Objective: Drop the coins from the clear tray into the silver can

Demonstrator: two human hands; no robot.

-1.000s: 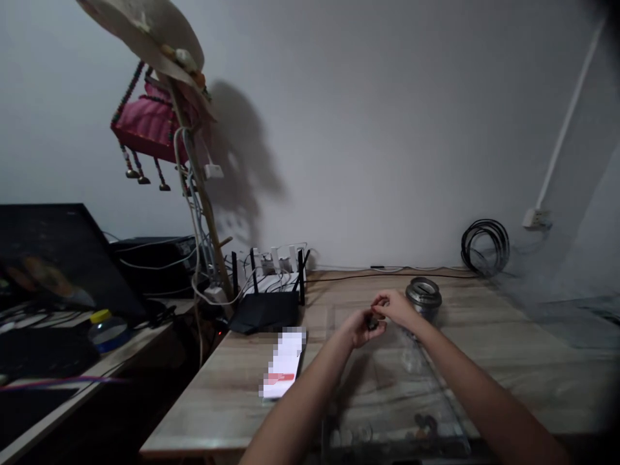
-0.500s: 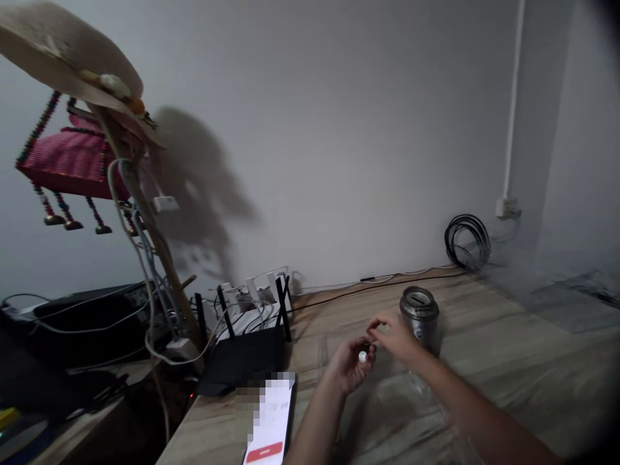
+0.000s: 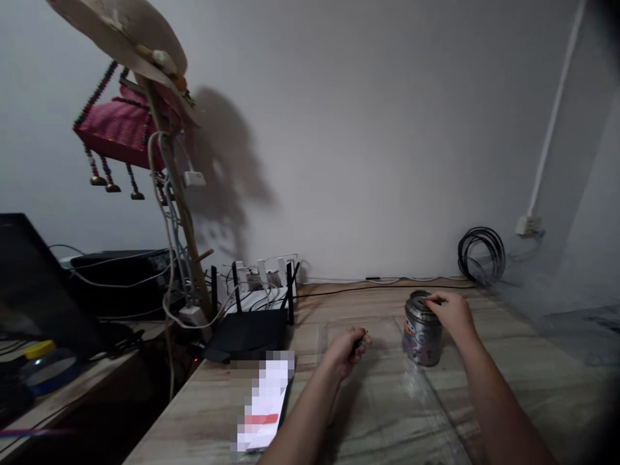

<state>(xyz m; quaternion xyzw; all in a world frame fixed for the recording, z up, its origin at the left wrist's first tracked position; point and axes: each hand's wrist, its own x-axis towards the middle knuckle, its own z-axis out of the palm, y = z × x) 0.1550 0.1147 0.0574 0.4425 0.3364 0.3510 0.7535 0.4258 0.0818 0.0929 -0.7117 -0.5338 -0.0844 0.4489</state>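
A silver-grey money tin (image 3: pixel 422 339) with a printed pattern and a slotted lid stands upright on the wood-grain table. My right hand (image 3: pixel 453 313) is over its lid, thumb and fingers pinched together at the slot. Whatever they pinch is hidden from view. To the left of the tin, apart from it, my left hand (image 3: pixel 347 352) hovers above the table with its fingers curled in. A tiny yellowish edge shows at its fingertips, too small to name.
A phone (image 3: pixel 264 413) with a lit screen lies left of my left forearm. Behind it stand a black router (image 3: pixel 249 332) and tangled cables. A coiled black cable (image 3: pixel 481 255) leans on the wall. Clear plastic film (image 3: pixel 421 387) lies near the tin.
My right hand has left my left hand and moved right onto the tin's lid. My left hand's fingers have curled over the small round pale thing seen there before. The view has shifted left.
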